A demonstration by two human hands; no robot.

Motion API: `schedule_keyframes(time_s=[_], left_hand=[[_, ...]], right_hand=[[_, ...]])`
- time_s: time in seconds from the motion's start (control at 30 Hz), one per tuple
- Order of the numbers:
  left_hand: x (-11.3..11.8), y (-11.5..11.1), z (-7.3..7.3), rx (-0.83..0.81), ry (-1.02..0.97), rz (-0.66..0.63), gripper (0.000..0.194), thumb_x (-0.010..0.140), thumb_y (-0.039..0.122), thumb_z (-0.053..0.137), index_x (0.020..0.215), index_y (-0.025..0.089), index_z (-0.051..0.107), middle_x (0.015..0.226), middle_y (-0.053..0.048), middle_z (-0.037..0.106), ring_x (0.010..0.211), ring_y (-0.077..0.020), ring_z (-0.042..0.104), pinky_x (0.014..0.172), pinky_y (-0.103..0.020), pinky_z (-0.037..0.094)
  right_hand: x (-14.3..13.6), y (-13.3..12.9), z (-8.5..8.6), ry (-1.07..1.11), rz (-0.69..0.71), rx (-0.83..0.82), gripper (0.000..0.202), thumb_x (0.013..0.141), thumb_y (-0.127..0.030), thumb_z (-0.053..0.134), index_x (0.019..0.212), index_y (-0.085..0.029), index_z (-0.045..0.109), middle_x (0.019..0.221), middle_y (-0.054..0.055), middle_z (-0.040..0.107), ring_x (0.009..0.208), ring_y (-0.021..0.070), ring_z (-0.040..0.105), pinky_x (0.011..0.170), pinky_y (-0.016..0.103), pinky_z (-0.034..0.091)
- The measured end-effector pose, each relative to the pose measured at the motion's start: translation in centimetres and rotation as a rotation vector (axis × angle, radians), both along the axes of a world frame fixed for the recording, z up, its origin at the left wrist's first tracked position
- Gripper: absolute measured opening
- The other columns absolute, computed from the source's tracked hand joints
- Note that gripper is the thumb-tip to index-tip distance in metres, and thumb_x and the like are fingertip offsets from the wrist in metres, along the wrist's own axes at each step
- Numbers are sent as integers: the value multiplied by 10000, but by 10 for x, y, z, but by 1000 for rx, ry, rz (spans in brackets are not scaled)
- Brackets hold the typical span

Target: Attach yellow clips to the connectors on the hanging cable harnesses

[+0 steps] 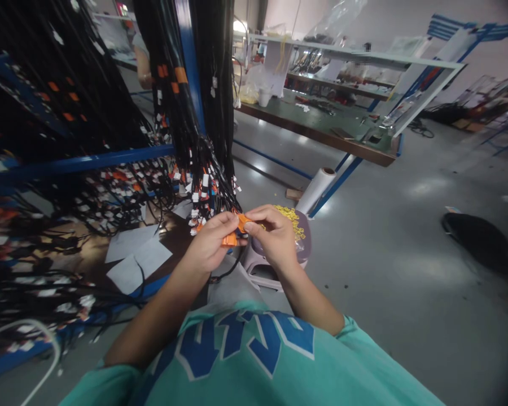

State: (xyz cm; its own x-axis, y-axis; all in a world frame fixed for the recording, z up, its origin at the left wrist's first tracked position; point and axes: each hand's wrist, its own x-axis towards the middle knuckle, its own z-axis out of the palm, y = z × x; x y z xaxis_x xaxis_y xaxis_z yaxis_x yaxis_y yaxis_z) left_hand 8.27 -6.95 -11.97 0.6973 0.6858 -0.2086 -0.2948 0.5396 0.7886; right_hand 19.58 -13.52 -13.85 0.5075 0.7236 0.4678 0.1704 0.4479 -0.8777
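Note:
Both my hands meet in front of me around an orange connector [229, 241] on a black cable. My left hand [211, 239] is closed on it, thumb on top. The fingers of my right hand [275, 228] pinch an orange piece [242, 222] at its upper end; whether this is a separate part cannot be made out. Just behind hangs a bundle of black cables [218, 158] tipped with white and orange connectors. Below and beyond my right hand, several small yellow parts [294, 220] lie on a mauve plastic stool [305, 248].
Racks of hanging black wire harnesses [68, 73] with blue bars [152, 152] fill the left. Papers [139, 265] lie on a low shelf. A green-topped workbench [322, 121] stands ahead, with a white film roll [317, 190] by its leg. A black bag-like object [476, 237] lies on the floor.

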Motion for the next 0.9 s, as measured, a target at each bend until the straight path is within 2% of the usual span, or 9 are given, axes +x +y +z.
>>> schedule_keyframes(time_s=[0.1,0.2,0.3,0.4,0.53,0.63,0.73,0.8,0.9], left_hand=[[0,0,0,4,31,24,161,693,125,719,646,104,566,666,-12,581,563,-105,575,463,-223,551],[0,1,1,-23,49,55,100,746,98,655,682,105,578,697,-19,583,571,-113,584,436,-231,549],[0,2,1,-50,48,73,68,774,87,617,714,104,589,720,-27,596,563,-114,593,425,-234,548],[0,2,0,-39,43,78,91,773,73,611,694,102,577,694,-18,591,549,-104,585,427,-225,547],[2,3,-3,3,49,51,151,723,113,692,652,108,559,668,-7,581,539,-101,579,423,-216,544],[0,6,-4,10,65,51,145,711,164,725,693,112,591,693,-17,597,546,-105,584,427,-216,546],[-4,10,-4,15,39,46,97,789,201,644,820,110,639,820,-59,642,621,-145,632,460,-257,567],[-8,12,-3,10,3,21,123,818,155,572,915,119,640,879,-73,660,672,-174,661,504,-291,582],[-12,13,-1,-43,-42,-31,190,808,86,513,966,141,602,814,-70,677,667,-184,677,554,-287,577]], right_hand=[[2,3,-4,49,-24,17,63,671,-210,733,701,-259,706,756,-16,669,744,131,621,740,304,498],[8,4,-4,76,106,-1,95,711,-226,712,777,-290,732,842,-19,689,813,126,635,782,301,503],[12,1,-1,-10,186,-42,172,724,-228,709,874,-308,730,941,-15,688,882,129,632,837,316,496],[8,0,-1,-45,94,-29,166,676,-194,739,814,-286,730,886,-8,693,850,140,636,825,330,504],[0,3,-7,23,-34,28,144,633,-152,747,699,-278,726,777,-13,702,775,139,645,778,317,521],[3,6,-10,98,10,-26,140,597,-210,773,712,-277,728,802,-16,711,774,140,646,762,308,529],[13,8,-10,255,94,-74,219,551,-304,802,749,-264,720,825,-23,710,755,138,638,743,306,532],[20,9,-11,350,100,-59,246,545,-321,806,763,-259,712,814,-26,705,748,135,632,769,317,525],[24,10,-12,413,101,-27,245,539,-301,810,756,-259,705,799,-31,698,744,127,625,804,321,510]])
